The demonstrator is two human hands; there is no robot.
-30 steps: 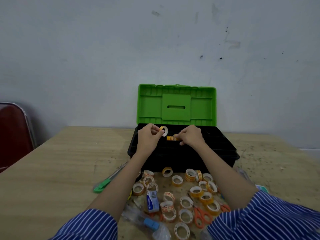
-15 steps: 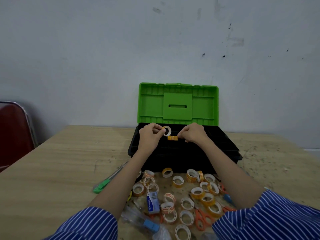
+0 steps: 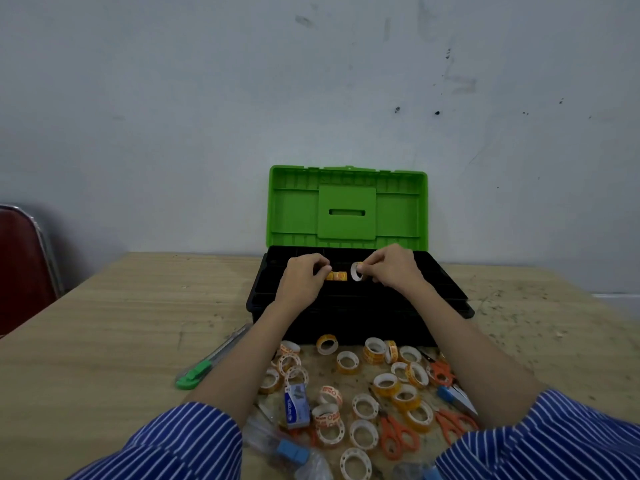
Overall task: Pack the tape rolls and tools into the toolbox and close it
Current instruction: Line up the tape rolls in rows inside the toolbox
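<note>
**Two hands over the open toolbox, one roll pinched**

Left of the toolbox (image 3: 360,306), a red chair (image 3: 20,268) stands at the table's (image 3: 104,341) edge, and a green-handled utility knife (image 3: 211,358) lies on the wood near the box's front left corner. The left hand (image 3: 303,278) hovers over the box's black tray with fingers curled, fingertips pinching the end of a short row of orange tape rolls (image 3: 336,276) standing on edge in the tray. Behind them the green lid (image 3: 346,206) stands upright. Just right of the row, the right hand (image 3: 389,270) pinches a single tape roll (image 3: 356,271) between thumb and fingers, held above the tray. In front of the toolbox, many loose tape rolls (image 3: 363,407) are scattered, with a blue staple box (image 3: 296,405) toward the left and orange scissors (image 3: 394,436) toward the right.
</note>
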